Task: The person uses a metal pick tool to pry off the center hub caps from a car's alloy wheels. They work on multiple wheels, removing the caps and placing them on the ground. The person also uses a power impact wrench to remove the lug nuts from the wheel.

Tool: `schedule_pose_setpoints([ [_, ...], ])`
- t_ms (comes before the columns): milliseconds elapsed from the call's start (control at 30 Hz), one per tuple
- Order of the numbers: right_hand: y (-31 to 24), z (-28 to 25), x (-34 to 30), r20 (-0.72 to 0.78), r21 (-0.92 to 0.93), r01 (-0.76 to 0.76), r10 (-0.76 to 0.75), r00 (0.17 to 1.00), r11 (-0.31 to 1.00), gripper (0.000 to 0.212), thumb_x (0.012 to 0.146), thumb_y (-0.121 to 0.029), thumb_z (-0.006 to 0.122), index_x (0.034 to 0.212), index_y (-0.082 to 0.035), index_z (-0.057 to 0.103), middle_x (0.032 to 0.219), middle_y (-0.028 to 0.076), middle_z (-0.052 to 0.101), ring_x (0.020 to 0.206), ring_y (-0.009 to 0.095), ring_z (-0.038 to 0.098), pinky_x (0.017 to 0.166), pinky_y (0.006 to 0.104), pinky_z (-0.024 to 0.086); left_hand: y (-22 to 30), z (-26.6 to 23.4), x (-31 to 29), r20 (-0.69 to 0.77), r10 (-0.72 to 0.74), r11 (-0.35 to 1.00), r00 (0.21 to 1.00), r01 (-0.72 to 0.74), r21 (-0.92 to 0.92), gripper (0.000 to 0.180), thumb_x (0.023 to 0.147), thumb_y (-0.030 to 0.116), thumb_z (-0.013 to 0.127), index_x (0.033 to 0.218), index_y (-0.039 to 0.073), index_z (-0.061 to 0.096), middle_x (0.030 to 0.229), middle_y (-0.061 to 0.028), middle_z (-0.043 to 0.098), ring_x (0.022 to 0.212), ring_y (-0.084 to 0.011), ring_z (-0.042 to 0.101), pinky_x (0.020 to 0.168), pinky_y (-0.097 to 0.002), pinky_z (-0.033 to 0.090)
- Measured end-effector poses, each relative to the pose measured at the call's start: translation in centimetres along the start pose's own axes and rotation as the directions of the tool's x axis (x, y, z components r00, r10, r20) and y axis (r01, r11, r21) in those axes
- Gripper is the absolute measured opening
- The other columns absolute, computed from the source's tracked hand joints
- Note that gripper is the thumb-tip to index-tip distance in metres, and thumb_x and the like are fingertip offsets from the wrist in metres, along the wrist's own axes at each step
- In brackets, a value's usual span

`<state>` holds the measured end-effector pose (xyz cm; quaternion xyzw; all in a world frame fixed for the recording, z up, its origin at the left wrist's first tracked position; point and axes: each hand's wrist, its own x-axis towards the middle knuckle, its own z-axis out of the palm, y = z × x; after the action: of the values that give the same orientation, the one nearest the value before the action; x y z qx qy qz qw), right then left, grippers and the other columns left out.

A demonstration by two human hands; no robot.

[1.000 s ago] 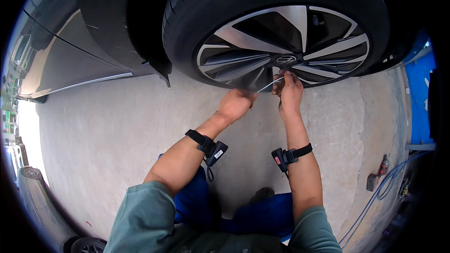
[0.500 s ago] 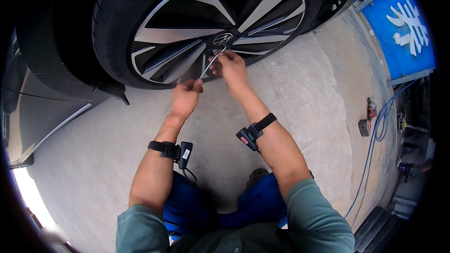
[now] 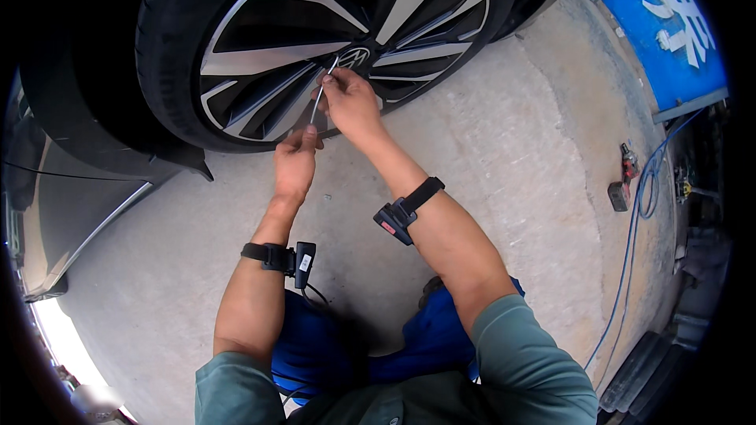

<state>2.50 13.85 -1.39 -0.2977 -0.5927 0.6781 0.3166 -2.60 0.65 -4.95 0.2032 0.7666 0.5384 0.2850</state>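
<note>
A thin metal rod with a bent tip, like a hook pick [image 3: 316, 106], stands steeply tilted in front of the car wheel [image 3: 268, 59]. My left hand [image 3: 294, 167] is closed on its lower end, thumb on top. Higher up, the fingers of my right hand [image 3: 352, 106] pinch the same rod just below its bend. The bent tip lies at the left edge of the round centre cap [image 3: 356, 57]; whether it touches the wheel I cannot tell. Silver and black spokes surround the cap, inside a black tyre [image 3: 167, 79].
Dark car bodywork [image 3: 87, 165] curves along the left. On the concrete floor [image 3: 504, 189] to the right lie a red and black cordless power tool [image 3: 622, 181] and a blue hose [image 3: 630, 267]. A blue sign panel [image 3: 665, 31] stands at the far right.
Both hands have shifted left with the hook pick, which now stands steeper. Its bent tip has gone from the lower right of the centre cap to its left edge. The view has shifted slightly.
</note>
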Motion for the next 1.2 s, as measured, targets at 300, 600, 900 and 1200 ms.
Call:
schedule_pose_setpoints([
  [300,1.8,1.3,0.9,-0.020,-0.074,0.075,-0.076,0.997,0.994,0.022,0.100,-0.017,0.052,0.092,0.000,0.063,0.073,0.007,0.069,0.062,0.015,0.064,0.059,0.0293,0.051,-2.0,-0.5,1.4,0.020,-0.004,0.995,1.000,0.006,-0.095,0.040,0.103,0.035,0.054,0.077,0.004,0.062,0.068,0.0033,0.048,0.066,-0.0079,0.038,0.061,-0.0258,0.033],
  [600,0.1,1.0,-0.2,0.009,0.077,-0.181,0.181,0.984,0.981,0.038,0.105,-0.029,0.048,0.088,0.002,0.062,0.071,0.008,0.067,0.058,0.017,0.064,0.058,0.0319,0.052,-2.5,2.5,1.4,0.157,-0.069,0.963,0.985,0.107,-0.247,0.038,0.106,0.035,0.048,0.089,0.004,0.062,0.075,0.0047,0.052,0.070,-0.0082,0.041,0.066,-0.0261,0.036],
  [900,0.3,0.7,0.0,0.009,0.010,-0.149,0.149,0.989,0.989,0.039,0.104,-0.031,0.053,0.084,0.001,0.062,0.067,0.005,0.063,0.054,0.013,0.057,0.052,0.0292,0.049,-2.8,3.7,1.9,0.201,-0.069,0.949,0.977,0.126,-0.288,0.042,0.108,0.039,0.043,0.089,0.005,0.058,0.069,0.0018,0.051,0.064,-0.0109,0.044,0.062,-0.0263,0.037],
  [1200,3.7,0.9,0.9,-0.040,-0.109,0.028,-0.032,0.999,0.994,0.035,0.105,-0.031,0.050,0.085,-0.004,0.058,0.064,-0.002,0.051,0.053,0.009,0.044,0.048,0.0268,0.036,-3.0,6.8,0.2,0.094,-0.163,0.908,0.982,0.187,-0.375,0.036,0.107,0.036,0.045,0.109,0.004,0.060,0.073,0.0027,0.054,0.065,-0.0074,0.045,0.059,-0.0248,0.038],
])
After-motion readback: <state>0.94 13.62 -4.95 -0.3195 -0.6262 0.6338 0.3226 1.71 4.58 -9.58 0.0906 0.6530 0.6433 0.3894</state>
